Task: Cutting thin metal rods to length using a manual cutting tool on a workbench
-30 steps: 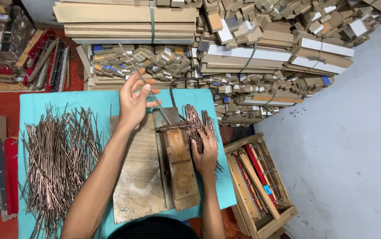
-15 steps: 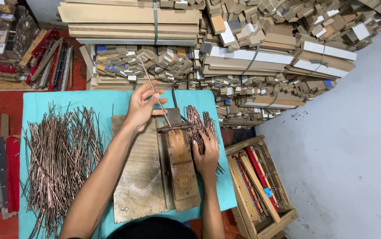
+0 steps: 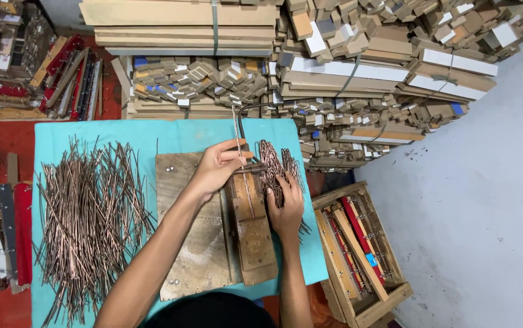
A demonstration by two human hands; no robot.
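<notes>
The left hand (image 3: pixel 217 165) pinches a thin rod (image 3: pixel 237 136) between thumb and fingers, holding it upright over the far end of the wooden jig (image 3: pixel 250 228). The right hand (image 3: pixel 285 206) lies just right of the jig, fingers curled down into a small pile of bent rods (image 3: pixel 275 161); whether it grips any cannot be told. The jig sits on a board (image 3: pixel 197 255) on the teal table (image 3: pixel 176 133). Left of the jig, well apart, spreads a heap of straight rods (image 3: pixel 85 212). Right of the jig stands a crate (image 3: pixel 361 255).
</notes>
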